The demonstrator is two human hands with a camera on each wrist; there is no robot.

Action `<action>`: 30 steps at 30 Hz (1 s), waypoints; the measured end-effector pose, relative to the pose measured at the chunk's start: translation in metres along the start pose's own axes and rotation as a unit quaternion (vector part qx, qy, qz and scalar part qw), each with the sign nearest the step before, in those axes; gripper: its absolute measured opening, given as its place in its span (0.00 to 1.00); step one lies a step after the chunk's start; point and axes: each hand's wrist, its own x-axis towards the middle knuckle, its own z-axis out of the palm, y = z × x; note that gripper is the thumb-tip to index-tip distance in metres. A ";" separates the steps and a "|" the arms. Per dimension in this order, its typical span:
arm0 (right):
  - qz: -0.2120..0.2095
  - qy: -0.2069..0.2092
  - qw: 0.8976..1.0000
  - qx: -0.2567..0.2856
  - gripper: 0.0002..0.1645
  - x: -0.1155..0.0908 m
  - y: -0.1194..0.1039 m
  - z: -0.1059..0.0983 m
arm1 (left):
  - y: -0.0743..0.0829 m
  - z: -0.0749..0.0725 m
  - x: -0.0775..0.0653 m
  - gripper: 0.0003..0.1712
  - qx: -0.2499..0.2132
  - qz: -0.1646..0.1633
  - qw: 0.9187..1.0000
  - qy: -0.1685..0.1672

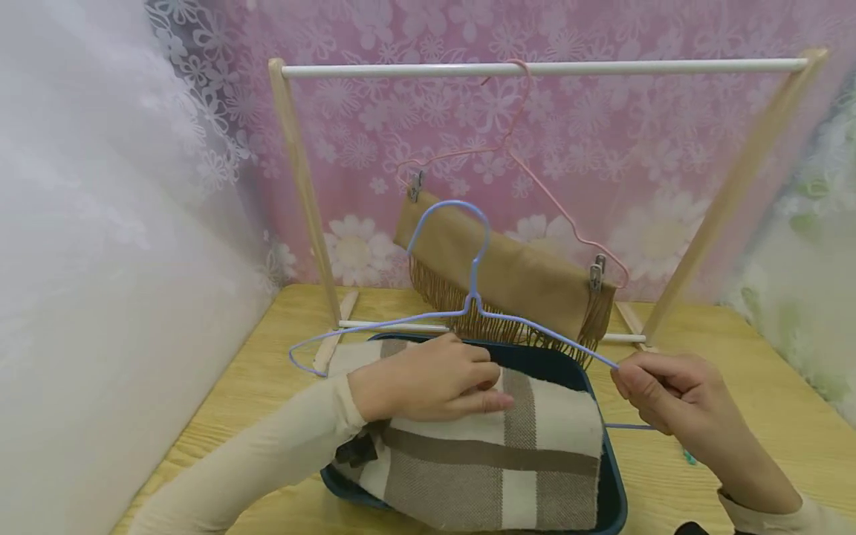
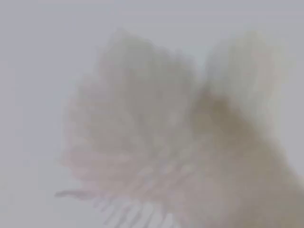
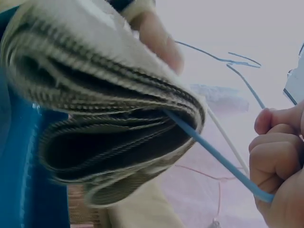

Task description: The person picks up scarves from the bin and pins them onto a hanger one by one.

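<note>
- Plaid cloth [image 1: 481,453], folded in layers, cream and brown: lies at 6 o'clock in the head view, over the mouth of a dark blue tub [image 1: 618,490] on the wood-grain bench [image 1: 247,371]; whether it rests in the tub cannot be told.
- Blue hanger [image 1: 474,279]: hook towards 12 o'clock; its lower bar [image 3: 218,154] passes inside the cloth's fold, per the right wrist view.
- Right hand [image 1: 675,394], towards 3 o'clock from the cloth: grip grasping the hanger's right end, fingers curled round the wire.
- Left hand [image 1: 435,379], on the cloth's 11 o'clock part: thumb laid along the fabric; whether the grip grasps the cloth cannot be told.
- Step in hand, as judged: seating the cloth over the hanger's lower bar.
- Next move, as judged: calls for steadying the hanger while the fold is drawn along the bar and levelled; a tilted bar could let the cloth bunch or slide.
- Rack [image 1: 374,70], at 12 o'clock: bears a pink hanger [image 1: 546,191], tilted down towards 4 o'clock, with a tan fringed cloth [image 1: 528,279] held in metal clips [image 1: 597,275].
- Brands, labels, writing: none legible; left wrist view too blurred to read.
</note>
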 end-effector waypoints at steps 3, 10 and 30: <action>0.003 0.015 1.000 0.026 0.23 -0.005 -0.002 -0.003 | 0.016 -0.012 -0.018 0.28 0.072 -0.010 0.997 -0.008; -0.041 0.014 0.999 0.021 0.21 0.005 0.004 0.004 | 0.029 0.021 -0.009 0.25 0.120 -0.013 0.993 -0.011; -0.063 0.012 0.987 0.150 0.19 0.015 0.010 0.007 | -0.003 -0.004 -0.042 0.39 0.178 -0.029 0.975 0.127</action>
